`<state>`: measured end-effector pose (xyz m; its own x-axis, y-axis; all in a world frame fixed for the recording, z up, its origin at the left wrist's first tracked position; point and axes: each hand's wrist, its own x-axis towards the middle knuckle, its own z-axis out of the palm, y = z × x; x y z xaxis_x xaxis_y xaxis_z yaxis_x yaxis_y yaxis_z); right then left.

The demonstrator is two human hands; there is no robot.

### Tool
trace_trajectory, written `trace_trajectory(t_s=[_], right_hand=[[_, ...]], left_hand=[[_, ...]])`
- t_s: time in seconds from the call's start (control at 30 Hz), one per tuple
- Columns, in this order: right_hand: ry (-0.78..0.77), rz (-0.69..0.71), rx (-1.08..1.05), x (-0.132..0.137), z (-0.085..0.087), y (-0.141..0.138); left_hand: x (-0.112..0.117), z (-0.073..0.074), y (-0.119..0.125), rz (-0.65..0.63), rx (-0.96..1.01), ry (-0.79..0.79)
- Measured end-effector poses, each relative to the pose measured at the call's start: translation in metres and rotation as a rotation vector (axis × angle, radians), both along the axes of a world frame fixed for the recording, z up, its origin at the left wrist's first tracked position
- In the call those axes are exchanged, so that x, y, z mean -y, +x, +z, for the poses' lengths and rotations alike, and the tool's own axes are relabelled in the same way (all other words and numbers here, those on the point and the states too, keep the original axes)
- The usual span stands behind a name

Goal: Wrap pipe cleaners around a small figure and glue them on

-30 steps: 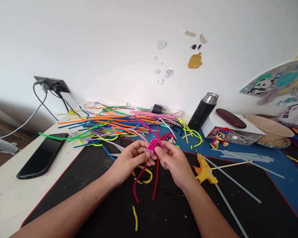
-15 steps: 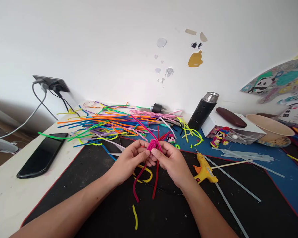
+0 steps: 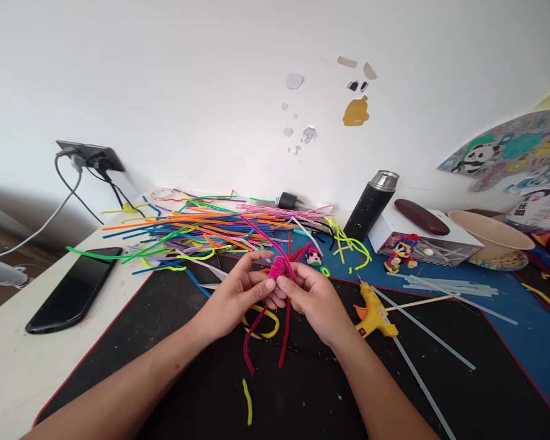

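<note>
Between my two hands is a magenta pipe cleaner (image 3: 278, 267), its middle wound into a tight coil. One loose end rises to the upper left and another hangs below. My left hand (image 3: 251, 287) pinches the coil from the left, with the index finger lifted off it. My right hand (image 3: 312, 293) closes on the coil's right side with thumb and fingers. Red pipe cleaners (image 3: 285, 336) lie on the black mat under and behind my hands. Yellow-handled scissors (image 3: 271, 324) lie beneath my left hand, partly hidden. A short yellow piece (image 3: 247, 400) lies nearer to me.
Many coloured pipe cleaners (image 3: 187, 226) are heaped along the wall. A phone (image 3: 76, 293) lies on the left. To the right are a yellow glue gun (image 3: 374, 310), glue sticks (image 3: 453, 286), a black flask (image 3: 371, 205), a white box (image 3: 433, 244) and a small figure (image 3: 401, 255).
My left index finger has lifted off the coil and stretched out. Both hands keep hold of the pipe cleaner, and the view has shifted slightly to the right.
</note>
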<state>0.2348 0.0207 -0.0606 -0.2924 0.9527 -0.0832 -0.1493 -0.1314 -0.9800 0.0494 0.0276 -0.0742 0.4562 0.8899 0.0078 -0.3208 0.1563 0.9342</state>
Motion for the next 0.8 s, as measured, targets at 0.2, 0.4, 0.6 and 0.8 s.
trace_trajectory(t_s=[0.2,0.4,0.6,0.8], right_hand=[[-0.015,0.03,0.011,0.0,0.003,0.002],[-0.026,0.06,0.025,-0.001,-0.001,0.002],[0.122,-0.228,0.218,-0.01,-0.005,0.016],[0.545,-0.556,0.67,-0.013,-0.003,0.03]], left_hand=[[-0.001,-0.002,-0.007,-0.108,0.076,0.001],[-0.003,0.0,-0.006,-0.107,0.056,0.004],[-0.013,0.002,-0.012,0.142,0.017,0.045],[-0.019,0.004,-0.015,0.318,-0.003,0.024]])
